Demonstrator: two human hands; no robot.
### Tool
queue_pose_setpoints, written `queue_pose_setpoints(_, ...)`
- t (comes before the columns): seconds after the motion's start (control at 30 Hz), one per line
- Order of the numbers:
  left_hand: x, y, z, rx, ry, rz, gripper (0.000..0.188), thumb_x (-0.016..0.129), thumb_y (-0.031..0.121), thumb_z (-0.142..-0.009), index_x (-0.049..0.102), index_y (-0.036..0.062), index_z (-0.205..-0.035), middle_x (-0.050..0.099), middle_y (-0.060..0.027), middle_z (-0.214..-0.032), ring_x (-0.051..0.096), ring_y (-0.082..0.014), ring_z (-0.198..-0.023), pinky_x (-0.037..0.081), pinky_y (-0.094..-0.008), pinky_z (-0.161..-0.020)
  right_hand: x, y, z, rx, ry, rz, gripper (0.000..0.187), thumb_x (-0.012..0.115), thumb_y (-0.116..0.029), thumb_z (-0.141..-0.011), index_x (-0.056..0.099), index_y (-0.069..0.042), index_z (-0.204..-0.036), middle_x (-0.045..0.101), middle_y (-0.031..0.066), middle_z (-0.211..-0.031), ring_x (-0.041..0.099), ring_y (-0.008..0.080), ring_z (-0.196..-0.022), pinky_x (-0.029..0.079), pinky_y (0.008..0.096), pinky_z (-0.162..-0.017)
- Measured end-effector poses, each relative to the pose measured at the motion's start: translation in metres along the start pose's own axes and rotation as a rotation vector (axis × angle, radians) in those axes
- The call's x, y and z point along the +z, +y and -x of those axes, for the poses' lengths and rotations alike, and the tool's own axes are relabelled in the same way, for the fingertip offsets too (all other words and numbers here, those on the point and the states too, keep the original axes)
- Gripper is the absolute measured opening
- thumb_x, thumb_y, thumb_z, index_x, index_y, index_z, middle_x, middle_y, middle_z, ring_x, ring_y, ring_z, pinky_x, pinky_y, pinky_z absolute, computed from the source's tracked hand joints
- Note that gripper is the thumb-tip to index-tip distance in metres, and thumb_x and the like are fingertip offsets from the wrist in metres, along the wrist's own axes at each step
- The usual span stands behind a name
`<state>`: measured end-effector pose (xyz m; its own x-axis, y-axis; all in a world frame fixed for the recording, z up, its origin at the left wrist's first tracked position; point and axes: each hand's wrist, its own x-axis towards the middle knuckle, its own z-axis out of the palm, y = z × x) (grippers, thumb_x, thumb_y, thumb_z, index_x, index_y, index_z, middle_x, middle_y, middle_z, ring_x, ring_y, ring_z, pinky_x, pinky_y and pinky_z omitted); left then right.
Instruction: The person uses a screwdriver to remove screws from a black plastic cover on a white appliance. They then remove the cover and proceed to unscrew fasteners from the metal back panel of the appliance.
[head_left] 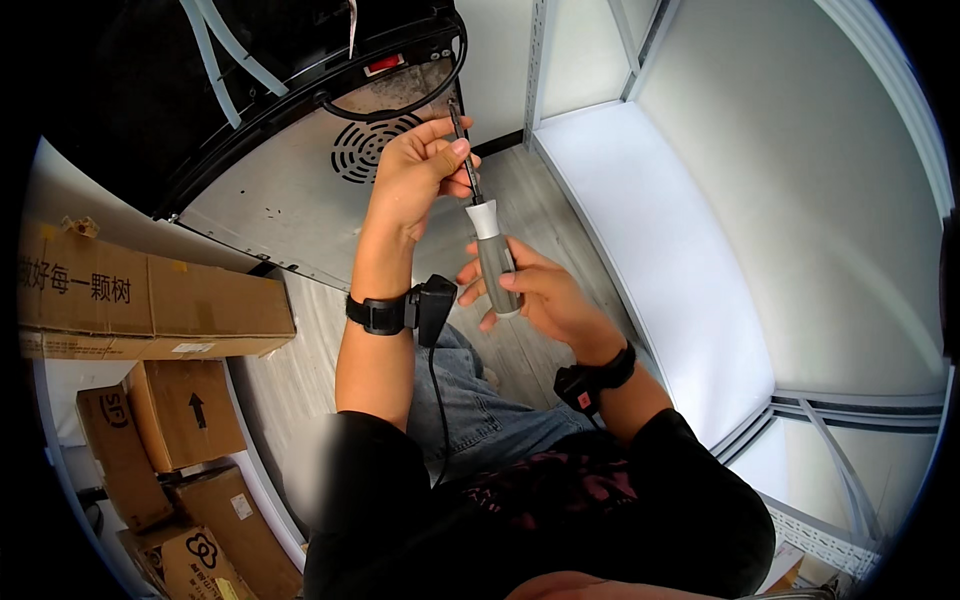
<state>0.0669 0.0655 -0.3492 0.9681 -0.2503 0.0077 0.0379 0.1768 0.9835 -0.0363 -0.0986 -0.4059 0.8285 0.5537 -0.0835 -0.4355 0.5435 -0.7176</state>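
The left hand (428, 170) has its grip clamped on the dark, slim metal shaft of a screwdriver (488, 245), thumb and fingers pinching it from either side. The right hand (545, 295) has its grip closed loosely about the handle, thumb laid on the near face and fingers curled behind (some of their tips show past the left side). The handle is a smooth, rounded grey barrel, gently swollen, with a pale flared collar and a pale end.

The screwdriver is in the air between the hands, in front of a metal panel (290, 215). Its long axis runs steeply up the view, leaning a little left; the tip points away from the person, toward the panel's upper right corner, the butt back toward the body. Whether the tip touches anything, I cannot tell.

The panel is flat, dull grey and scuffed, with a round vent (365, 150) of curved slots. Above it are a looped black cable (395, 113), a red switch (384, 65) and pale, flexible tubes (235, 50). Brown cardboard boxes (200, 300) stand at left, a glossy white shelf (650, 230) at right, and grey wood-grained floor (320, 345) lies below.
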Motion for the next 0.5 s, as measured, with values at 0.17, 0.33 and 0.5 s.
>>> queue_pose_setpoints(0.17, 0.005, 0.003, 0.001, -0.029, 0.030, 0.009, 0.030, 0.061, 0.012, -0.088, 0.056, 0.0000, -0.115, 0.064, -0.0033, -0.075, 0.060, -0.0094, -0.057, 0.049, -0.0201, -0.052, 0.003, -0.005, 0.001, -0.063, 0.094, 0.308, 0.050, 0.065, -0.008, -0.081, 0.038, 0.001, -0.122, 0.057, 0.0124, -0.097, 0.061, 0.0153, -0.083, 0.054, 0.0309, -0.062)
queue_pose_setpoints(0.33, 0.003, 0.003, 0.002, 0.030, 0.018, -0.077, 0.029, 0.062, 0.007, -0.085, 0.055, -0.0035, -0.112, 0.064, -0.0059, -0.075, 0.063, -0.0118, -0.061, 0.051, -0.0214, -0.052, 0.015, -0.007, 0.000, 0.000, 0.133, 0.554, 0.052, 0.066, -0.008, -0.080, 0.036, 0.000, -0.122, 0.056, 0.0127, -0.099, 0.061, 0.0159, -0.083, 0.055, 0.0303, -0.059)
queue_pose_setpoints(0.5, 0.000, 0.002, 0.001, -0.003, 0.016, -0.004, 0.029, 0.059, 0.009, -0.088, 0.055, -0.0018, -0.114, 0.065, -0.0052, -0.077, 0.063, -0.0119, -0.062, 0.051, -0.0214, -0.054, 0.015, -0.014, 0.005, 0.059, 0.025, 0.119, 0.059, 0.064, -0.006, -0.081, 0.034, -0.002, -0.131, 0.057, 0.0100, -0.099, 0.061, 0.0150, -0.081, 0.053, 0.0270, -0.056)
